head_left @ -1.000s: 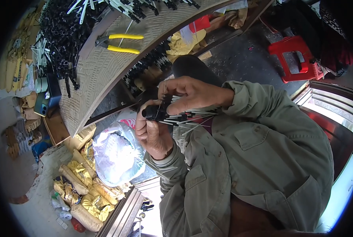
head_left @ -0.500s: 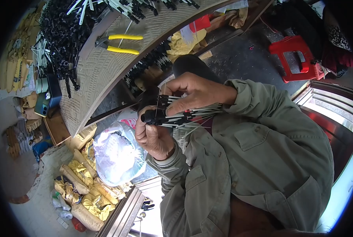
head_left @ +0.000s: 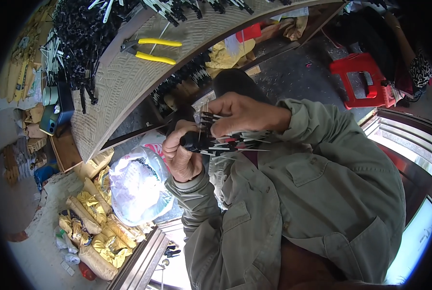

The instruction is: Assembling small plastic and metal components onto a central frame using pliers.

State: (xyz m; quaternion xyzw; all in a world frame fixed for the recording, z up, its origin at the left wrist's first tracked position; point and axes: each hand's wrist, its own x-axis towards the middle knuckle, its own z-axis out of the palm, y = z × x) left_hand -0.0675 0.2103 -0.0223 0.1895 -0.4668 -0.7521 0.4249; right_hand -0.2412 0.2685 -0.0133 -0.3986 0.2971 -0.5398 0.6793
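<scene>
In front of my body, both hands work at a bundle of thin white sticks with black ends (head_left: 233, 143). My left hand (head_left: 181, 157) is closed around the bundle's left end, beside a round black end piece (head_left: 190, 140). My right hand (head_left: 249, 114) reaches over the top, thumb and fingers pinched on some of the black-ended sticks. A thin wire-like strand stands up between the two hands; whether the right fingers grip it I cannot tell. The white stick tips fan out to the right beneath my right hand.
Cutting pliers with yellow handles (head_left: 155, 50) lie on the patterned table (head_left: 114, 92). A heap of black parts (head_left: 80, 38) covers its far left. A clear plastic bag (head_left: 141, 186) and brown wrapped rolls (head_left: 97, 261) sit lower left. At right stands a red stool (head_left: 363, 79); another person is beyond it.
My left hand and the round black end have shifted slightly right and up, and the bundle has turned a little. My right hand stays on the sticks. The view has also shifted slightly.
</scene>
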